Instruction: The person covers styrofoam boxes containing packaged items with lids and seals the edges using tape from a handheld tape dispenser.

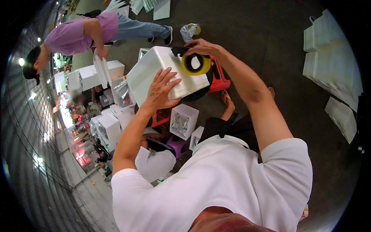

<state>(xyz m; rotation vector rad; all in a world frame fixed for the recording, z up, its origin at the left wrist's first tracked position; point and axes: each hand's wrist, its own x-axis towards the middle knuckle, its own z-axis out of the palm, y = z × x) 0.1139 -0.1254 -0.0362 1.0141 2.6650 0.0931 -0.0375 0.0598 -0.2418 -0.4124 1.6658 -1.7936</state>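
Note:
A white foam box (148, 73) sits tilted in front of me on a dark round surface (200, 92). My left hand (162, 87) lies on the box with its fingers spread, pressing flat on its surface. My right hand (201, 48) is closed around a tape dispenser (181, 51) at the far corner of the box. On the dispenser is a wide roll of yellow tape (205, 66), which rests against or just above the foam; I cannot tell which. Part of the dispenser is hidden behind my fingers.
A red plastic stool (220, 79) stands under the work spot. White foam boxes (184, 120) are piled at the left, near a seated person (154, 162). Another person (85, 33) holds white foam sheets (101, 67). Wrapped foam stacks (332, 58) stand right; a plastic bag (189, 31) lies on the floor.

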